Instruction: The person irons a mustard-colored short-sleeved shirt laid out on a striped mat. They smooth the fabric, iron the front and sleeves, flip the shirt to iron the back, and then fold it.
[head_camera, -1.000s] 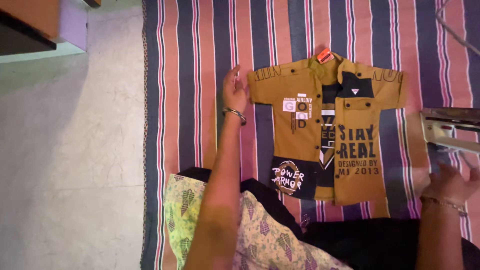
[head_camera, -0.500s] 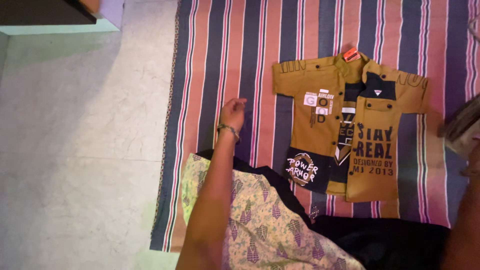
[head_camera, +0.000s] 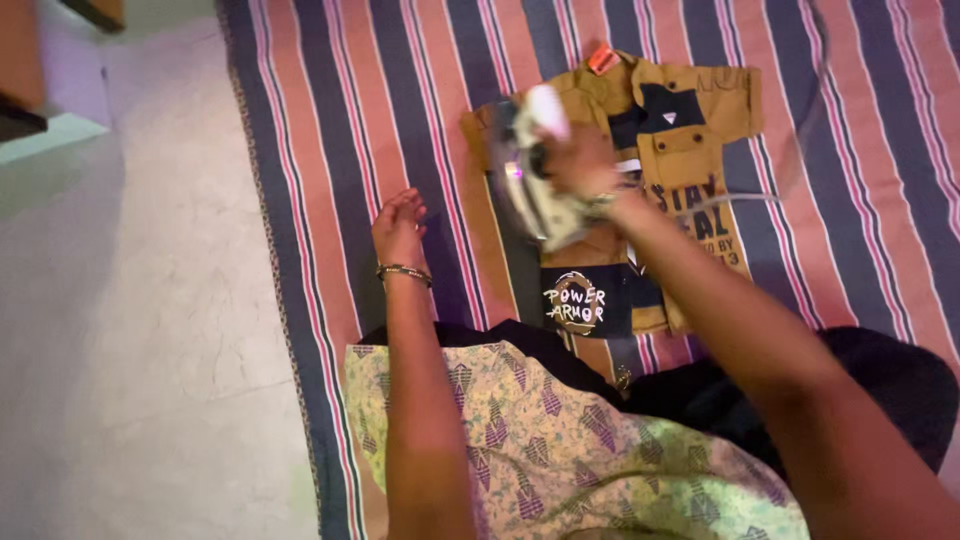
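A small mustard-brown child's shirt (head_camera: 690, 140) with black patches and printed lettering lies flat on a striped mat (head_camera: 420, 110). My right hand (head_camera: 580, 165) grips a white electric iron (head_camera: 530, 170), held in the air over the shirt's left half with its soleplate tilted toward the left. The iron's cord (head_camera: 790, 150) trails off to the upper right. My left hand (head_camera: 398, 228), with a bangle at the wrist, rests on the mat left of the shirt, fingers loosely apart and holding nothing.
The mat has pink, dark blue and white stripes and ends at a pale stone floor (head_camera: 140, 300) on the left. A furniture edge (head_camera: 30, 110) shows at the top left. My patterned green garment (head_camera: 540, 440) and dark cloth (head_camera: 720, 390) fill the bottom.
My right hand has brought the iron in from the right and now holds it above the shirt. My left hand has left the shirt's sleeve and drawn back onto the mat.
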